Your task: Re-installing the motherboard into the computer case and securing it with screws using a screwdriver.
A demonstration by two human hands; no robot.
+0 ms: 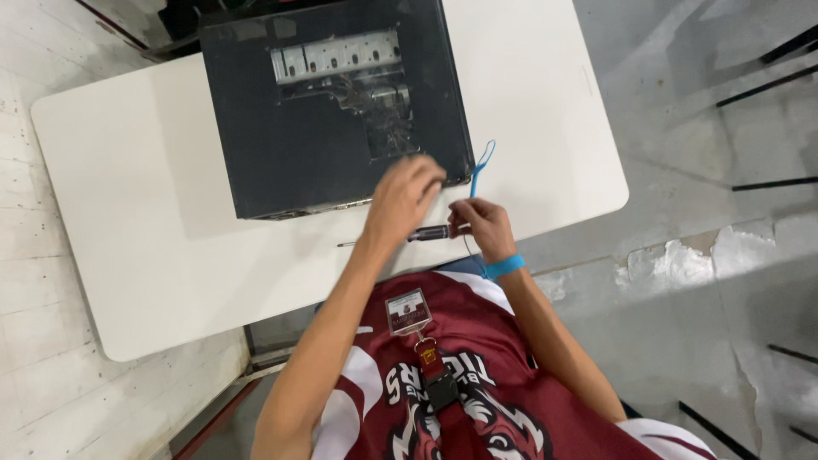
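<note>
Lying near the white table's (pixel 128 196) front edge, just before the black computer case (pixel 290 145): a screwdriver (pixel 409 235), its handle being pinched by the right hand (pixel 482 223), fingers curled shut; left hand (pixel 404 192) hovering blurred, fingers bent, grip impossible to tell; probably worth steadying the case and keeping the blue wrist-strap cord (pixel 480 170) clear.

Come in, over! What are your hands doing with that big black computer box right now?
Left hand at the corner of the black computer case. Right hand grips a screwdriver on the white table. Blue cord hangs nearby.
</note>
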